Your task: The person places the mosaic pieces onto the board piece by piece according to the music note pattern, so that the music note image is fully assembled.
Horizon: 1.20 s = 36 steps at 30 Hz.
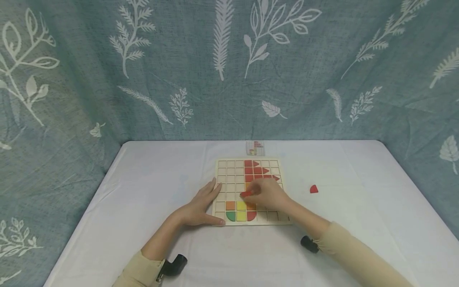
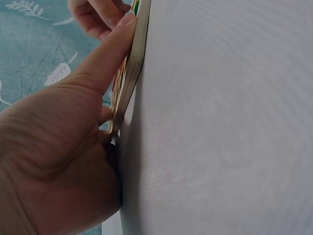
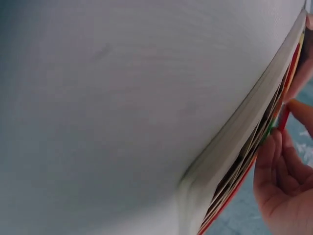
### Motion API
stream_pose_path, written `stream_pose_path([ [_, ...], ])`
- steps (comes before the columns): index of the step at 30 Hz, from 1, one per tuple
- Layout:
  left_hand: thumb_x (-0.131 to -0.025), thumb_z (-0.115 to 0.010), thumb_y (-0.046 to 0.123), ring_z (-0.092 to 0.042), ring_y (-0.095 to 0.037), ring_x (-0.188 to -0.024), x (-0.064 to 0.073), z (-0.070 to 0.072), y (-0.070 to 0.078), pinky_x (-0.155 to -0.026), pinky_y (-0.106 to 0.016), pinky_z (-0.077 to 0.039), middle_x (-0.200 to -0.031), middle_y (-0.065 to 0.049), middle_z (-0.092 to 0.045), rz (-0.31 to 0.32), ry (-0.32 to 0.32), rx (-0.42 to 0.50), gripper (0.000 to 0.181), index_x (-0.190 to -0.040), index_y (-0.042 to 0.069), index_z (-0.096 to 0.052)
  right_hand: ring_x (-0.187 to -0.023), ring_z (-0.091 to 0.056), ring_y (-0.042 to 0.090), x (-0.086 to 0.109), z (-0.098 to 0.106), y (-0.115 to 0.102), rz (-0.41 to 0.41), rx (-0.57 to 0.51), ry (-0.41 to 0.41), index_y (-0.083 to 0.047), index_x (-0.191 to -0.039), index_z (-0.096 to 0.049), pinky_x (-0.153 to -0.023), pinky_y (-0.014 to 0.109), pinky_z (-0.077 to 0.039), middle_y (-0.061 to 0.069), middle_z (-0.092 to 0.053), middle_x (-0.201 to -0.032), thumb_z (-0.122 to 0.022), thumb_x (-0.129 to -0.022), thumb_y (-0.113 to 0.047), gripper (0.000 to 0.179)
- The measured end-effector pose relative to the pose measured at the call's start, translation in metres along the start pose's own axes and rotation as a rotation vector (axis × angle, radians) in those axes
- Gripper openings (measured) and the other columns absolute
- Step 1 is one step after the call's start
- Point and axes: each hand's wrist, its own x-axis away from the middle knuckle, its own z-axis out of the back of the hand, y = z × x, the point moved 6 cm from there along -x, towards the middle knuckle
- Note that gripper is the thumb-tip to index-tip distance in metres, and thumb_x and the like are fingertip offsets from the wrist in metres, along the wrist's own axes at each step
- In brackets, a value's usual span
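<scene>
A wooden grid board (image 1: 230, 187) with coloured pieces in its cells lies on the white table. My left hand (image 1: 199, 207) rests along its left side, fingers spread, with the thumb on the near-left corner. Over the middle of the board, my right hand (image 1: 267, 194) pinches a small red piece (image 1: 245, 194) between thumb and fingers; its full shape is hidden. Red pieces (image 1: 248, 170) form rows toward the far side, ending in triangles. Near the front sit an orange square (image 1: 230, 205), yellow squares (image 1: 241, 216), a green rounded piece (image 1: 231, 216) and a red rounded piece (image 1: 252, 216).
A loose red rounded piece (image 1: 314, 189) lies on the table right of the board. Behind the board is a small pattern card (image 1: 255, 148). A blue-green leaf-print curtain (image 1: 201, 111) hangs behind the table. Black wrist devices (image 1: 175, 265) are worn at both sleeves.
</scene>
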Motion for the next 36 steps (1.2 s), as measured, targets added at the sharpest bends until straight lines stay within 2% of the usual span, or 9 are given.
stream_pose_path([
  [4, -0.074, -0.082, 0.045, 0.006, -0.032, -0.149, -0.001, 0.000, -0.001, -0.116, -0.056, -0.009, -0.164, -0.011, 0.004, 0.010, -0.004, 0.000, 0.112, -0.157, 0.009, -0.015, -0.066, -0.055, 0.010, -0.003, -0.004, -0.009, 0.070, 0.048, 0.010, -0.016, -0.089, -0.072, -0.060, 0.028, -0.048, -0.010, -0.061, -0.071, -0.081, -0.079, -0.027, 0.018],
  [10, -0.074, -0.083, 0.044, 0.006, -0.032, -0.149, 0.000, 0.001, 0.000, -0.116, -0.057, -0.009, -0.164, -0.011, 0.005, 0.006, -0.006, 0.006, 0.112, -0.157, 0.009, -0.015, -0.062, -0.052, 0.010, -0.006, -0.006, -0.012, 0.087, 0.070, 0.009, -0.017, -0.083, -0.070, -0.056, 0.026, -0.045, -0.010, -0.057, -0.065, -0.082, -0.079, -0.029, 0.017],
  [15, -0.074, -0.082, 0.044, 0.005, -0.033, -0.148, -0.001, 0.000, -0.001, -0.116, -0.058, -0.009, -0.163, -0.012, 0.004, -0.004, -0.008, 0.007, 0.112, -0.157, 0.009, -0.015, -0.064, -0.053, 0.009, -0.007, -0.007, -0.012, 0.081, 0.089, 0.004, -0.019, -0.081, -0.070, -0.059, 0.026, -0.046, -0.012, -0.058, -0.066, -0.079, -0.082, -0.030, 0.015],
  [22, -0.074, -0.082, 0.045, 0.006, -0.033, -0.148, -0.002, 0.000, -0.002, -0.116, -0.058, -0.009, -0.163, -0.012, 0.004, -0.011, -0.006, 0.017, 0.112, -0.157, 0.008, -0.015, -0.072, -0.057, 0.007, -0.005, -0.008, -0.015, 0.115, 0.101, -0.023, -0.020, -0.082, -0.070, -0.069, 0.028, -0.051, -0.014, -0.063, -0.074, -0.074, -0.087, -0.024, 0.008],
  [25, -0.074, -0.082, 0.046, 0.006, -0.033, -0.149, -0.002, 0.000, -0.002, -0.116, -0.057, -0.009, -0.164, -0.011, 0.005, -0.008, -0.008, 0.018, 0.112, -0.157, 0.009, -0.015, -0.076, -0.057, 0.008, -0.003, -0.003, -0.012, 0.093, 0.072, -0.010, -0.021, -0.085, -0.072, -0.072, 0.029, -0.051, -0.015, -0.064, -0.077, -0.073, -0.089, -0.024, 0.005],
  [29, -0.074, -0.082, 0.046, 0.006, -0.032, -0.149, -0.003, -0.001, -0.002, -0.116, -0.056, -0.009, -0.164, -0.011, 0.005, -0.006, -0.011, 0.011, 0.112, -0.157, 0.010, -0.015, -0.084, -0.059, 0.013, 0.005, 0.018, -0.001, 0.012, -0.059, 0.041, -0.018, -0.097, -0.075, -0.073, 0.031, -0.050, -0.011, -0.067, -0.087, -0.069, -0.092, -0.027, 0.012],
  [32, -0.073, -0.082, 0.046, 0.005, -0.032, -0.149, -0.004, -0.001, -0.002, -0.116, -0.056, -0.009, -0.164, -0.011, 0.004, -0.009, -0.006, 0.008, 0.113, -0.157, 0.009, -0.016, -0.092, -0.061, 0.016, 0.015, 0.040, 0.015, -0.050, -0.126, 0.090, -0.015, -0.105, -0.074, -0.075, 0.034, -0.051, -0.005, -0.069, -0.096, -0.066, -0.093, -0.030, 0.020],
  [36, -0.073, -0.083, 0.045, 0.005, -0.033, -0.149, -0.004, 0.000, -0.003, -0.116, -0.056, -0.010, -0.163, -0.012, 0.004, -0.005, -0.004, 0.016, 0.113, -0.157, 0.008, -0.016, -0.101, -0.062, 0.022, 0.030, 0.065, 0.045, -0.134, -0.142, 0.145, -0.014, -0.111, -0.072, -0.081, 0.038, -0.051, 0.001, -0.070, -0.106, -0.065, -0.094, -0.032, 0.025],
])
